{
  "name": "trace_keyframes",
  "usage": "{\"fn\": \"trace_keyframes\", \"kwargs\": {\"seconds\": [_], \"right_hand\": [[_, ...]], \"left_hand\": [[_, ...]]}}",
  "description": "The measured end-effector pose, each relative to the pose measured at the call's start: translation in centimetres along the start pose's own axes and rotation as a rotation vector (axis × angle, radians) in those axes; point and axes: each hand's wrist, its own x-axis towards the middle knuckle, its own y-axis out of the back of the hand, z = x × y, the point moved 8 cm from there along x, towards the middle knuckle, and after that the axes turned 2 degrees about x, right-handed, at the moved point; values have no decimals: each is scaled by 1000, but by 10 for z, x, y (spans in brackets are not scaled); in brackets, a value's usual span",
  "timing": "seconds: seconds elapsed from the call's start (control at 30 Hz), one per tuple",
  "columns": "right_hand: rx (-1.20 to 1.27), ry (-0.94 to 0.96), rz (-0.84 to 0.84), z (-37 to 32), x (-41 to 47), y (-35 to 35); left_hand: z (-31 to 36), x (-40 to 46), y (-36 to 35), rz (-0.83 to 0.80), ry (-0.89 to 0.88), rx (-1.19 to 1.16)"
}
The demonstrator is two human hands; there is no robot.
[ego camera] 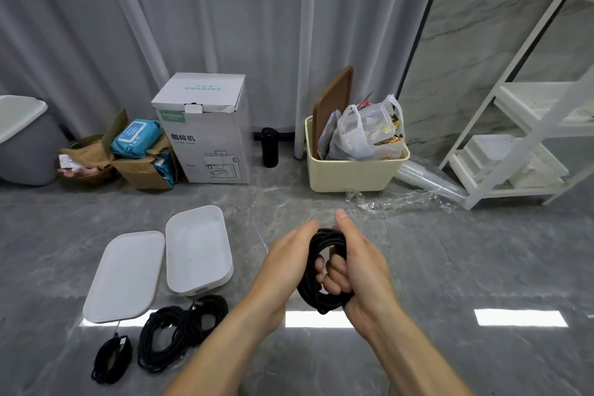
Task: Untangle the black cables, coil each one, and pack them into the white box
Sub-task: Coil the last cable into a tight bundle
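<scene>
A coiled black cable (324,247) hangs in the air between both hands, above the grey floor. My left hand (284,262) grips its left side, fingers curled through the loop. My right hand (356,262) grips the right side, thumb up over the top. The white box (197,247) lies open with nothing in it on the floor to the left, its lid (125,276) beside it. In front of the lid and box lie other black cables: a small coil (111,360), a larger coil (160,342) and a bundle (207,310) touching the box's near edge.
Along the curtain stand a coffee-machine carton (205,128), a torn brown box with wipes (141,154), a black bottle (269,147) and a cream bin (353,167) of bags. A white shelf rack (527,138) is at right, a grey bin (22,145) at left.
</scene>
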Motion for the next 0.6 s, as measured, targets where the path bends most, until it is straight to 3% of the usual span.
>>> {"fn": "trace_keyframes", "kwargs": {"seconds": [0.13,0.4,0.6], "right_hand": [[-37,23,-56,0,3,-2],[19,64,-217,-6,0,-13],[129,78,-243,-10,-4,-14]], "left_hand": [[-5,-1,-4,-97,57,-105],[3,2,-5,-67,-71,-276],[12,0,-7,-104,-148,-251]]}}
